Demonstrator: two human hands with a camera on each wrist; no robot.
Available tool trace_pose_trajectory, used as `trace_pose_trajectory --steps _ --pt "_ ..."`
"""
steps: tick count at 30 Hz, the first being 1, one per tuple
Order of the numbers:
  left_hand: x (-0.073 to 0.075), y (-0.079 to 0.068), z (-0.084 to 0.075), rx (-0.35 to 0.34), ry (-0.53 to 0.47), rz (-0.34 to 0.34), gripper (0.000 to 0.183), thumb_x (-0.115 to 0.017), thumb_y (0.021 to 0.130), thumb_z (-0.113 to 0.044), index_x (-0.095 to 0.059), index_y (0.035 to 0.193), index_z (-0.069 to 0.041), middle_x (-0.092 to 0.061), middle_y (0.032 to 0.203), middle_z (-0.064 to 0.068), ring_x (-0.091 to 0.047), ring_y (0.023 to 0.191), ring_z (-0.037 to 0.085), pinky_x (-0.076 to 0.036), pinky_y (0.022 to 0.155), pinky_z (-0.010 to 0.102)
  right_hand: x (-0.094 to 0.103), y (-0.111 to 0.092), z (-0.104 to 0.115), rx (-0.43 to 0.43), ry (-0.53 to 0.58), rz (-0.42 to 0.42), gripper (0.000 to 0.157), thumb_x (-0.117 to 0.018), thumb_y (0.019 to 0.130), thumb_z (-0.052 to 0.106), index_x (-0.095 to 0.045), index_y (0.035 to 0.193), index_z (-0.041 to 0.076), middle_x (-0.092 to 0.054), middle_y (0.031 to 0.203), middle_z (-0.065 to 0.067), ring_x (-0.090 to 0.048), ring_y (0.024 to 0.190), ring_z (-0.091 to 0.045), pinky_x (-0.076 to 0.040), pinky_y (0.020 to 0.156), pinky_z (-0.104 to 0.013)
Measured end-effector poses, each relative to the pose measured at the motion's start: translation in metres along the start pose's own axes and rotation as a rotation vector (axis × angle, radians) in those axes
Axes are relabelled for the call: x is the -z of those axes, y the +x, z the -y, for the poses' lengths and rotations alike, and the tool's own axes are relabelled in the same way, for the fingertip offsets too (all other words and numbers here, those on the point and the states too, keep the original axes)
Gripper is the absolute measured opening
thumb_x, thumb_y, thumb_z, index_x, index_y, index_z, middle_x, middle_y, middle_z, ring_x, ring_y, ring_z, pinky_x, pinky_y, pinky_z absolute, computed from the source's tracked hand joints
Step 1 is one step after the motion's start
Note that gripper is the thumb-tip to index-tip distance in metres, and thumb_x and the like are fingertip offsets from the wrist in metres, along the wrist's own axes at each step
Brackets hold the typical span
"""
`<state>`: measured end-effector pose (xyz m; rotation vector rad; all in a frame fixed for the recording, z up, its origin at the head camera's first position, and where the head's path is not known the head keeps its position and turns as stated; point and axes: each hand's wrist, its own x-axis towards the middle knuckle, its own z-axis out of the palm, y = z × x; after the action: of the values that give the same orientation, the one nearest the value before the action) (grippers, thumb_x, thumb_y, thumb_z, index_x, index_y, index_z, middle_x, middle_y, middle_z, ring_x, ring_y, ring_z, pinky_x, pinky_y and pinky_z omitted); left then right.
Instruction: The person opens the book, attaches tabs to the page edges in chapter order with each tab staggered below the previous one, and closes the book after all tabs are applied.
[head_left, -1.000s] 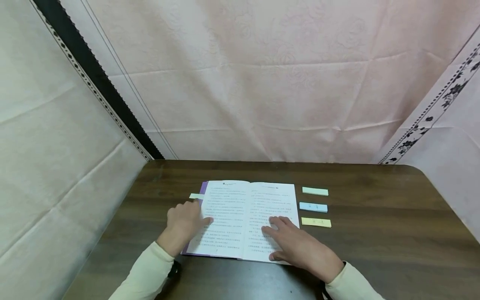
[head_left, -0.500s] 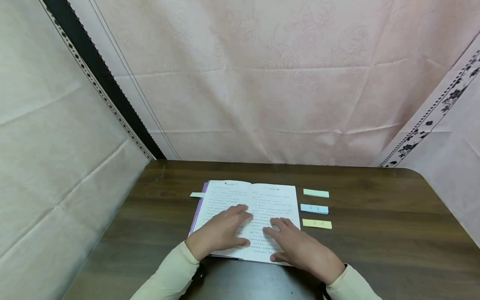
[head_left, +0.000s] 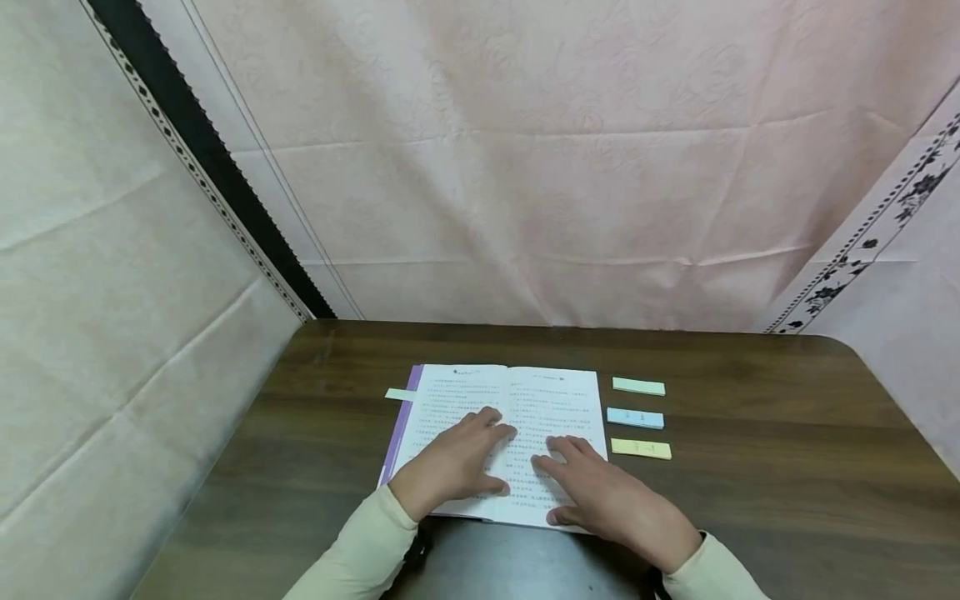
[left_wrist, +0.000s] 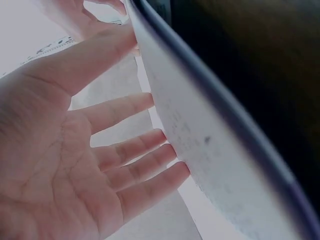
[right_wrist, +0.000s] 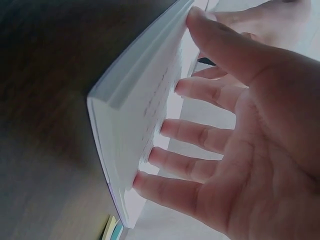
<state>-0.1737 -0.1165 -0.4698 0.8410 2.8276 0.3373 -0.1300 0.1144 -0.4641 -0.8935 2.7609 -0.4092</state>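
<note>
Left hand [head_left: 453, 462] and right hand [head_left: 615, 504], in the head view, rest relaxed, gripping nothing, on the white printed pages of a purple-covered book [head_left: 553, 400] spread on the brown wooden desk [head_left: 757, 483]. A pale green paper tab [head_left: 399, 394] juts from its left edge; a mint green strip [head_left: 638, 386], a light blue strip [head_left: 635, 418] and a yellow strip [head_left: 641, 449] lie just right of it. Left wrist view: straight fingertips touch the page. Right wrist view: extended fingertips likewise meet the paper.

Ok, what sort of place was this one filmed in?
Probably a makeshift indoor desk setup, screened off: pale patterned cloth hangs like walls around a dark brown table, and an open book lies on it. What is beyond the cloth can't be seen.
</note>
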Motion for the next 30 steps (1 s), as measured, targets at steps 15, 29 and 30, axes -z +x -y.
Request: trace_pose_trajectory --steps 15,29,30 --pt "0.004 0.0 -0.004 0.009 0.005 0.025 0.074 -0.096 0.078 -0.038 -0.067 0.144 -0.021 -0.055 0.146 0.011 -0.058 0.125 0.027 -0.055 0.1 0.038 0.023 0.038 -0.039 -0.221 0.01 -0.023 0.063 -0.083 0.094 0.028 -0.058 0.146 0.002 -0.056 0.141 -0.018 -0.055 0.13 -0.037 -0.052 0.103 -0.053" --pt "0.004 0.001 -0.005 0.017 0.026 0.044 0.074 -0.094 0.08 -0.04 -0.066 0.146 -0.021 -0.053 0.148 0.012 -0.056 0.128 0.026 -0.055 0.101 0.037 0.045 0.084 -0.09 -0.295 -0.055 0.019 0.101 -0.089 0.081 0.054 -0.047 0.155 -0.002 -0.038 0.161 -0.031 -0.032 0.15 -0.052 -0.027 0.119 -0.07" --pt "0.004 0.001 -0.005 0.016 0.029 0.044 0.074 -0.094 0.08 -0.04 -0.066 0.145 -0.021 -0.053 0.148 0.012 -0.056 0.128 0.026 -0.055 0.101 0.037 0.045 0.083 -0.089 -0.293 -0.062 0.017 0.1 -0.088 0.081 0.054 -0.048 0.155 -0.001 -0.04 0.16 -0.03 -0.033 0.149 -0.051 -0.027 0.119 -0.071"
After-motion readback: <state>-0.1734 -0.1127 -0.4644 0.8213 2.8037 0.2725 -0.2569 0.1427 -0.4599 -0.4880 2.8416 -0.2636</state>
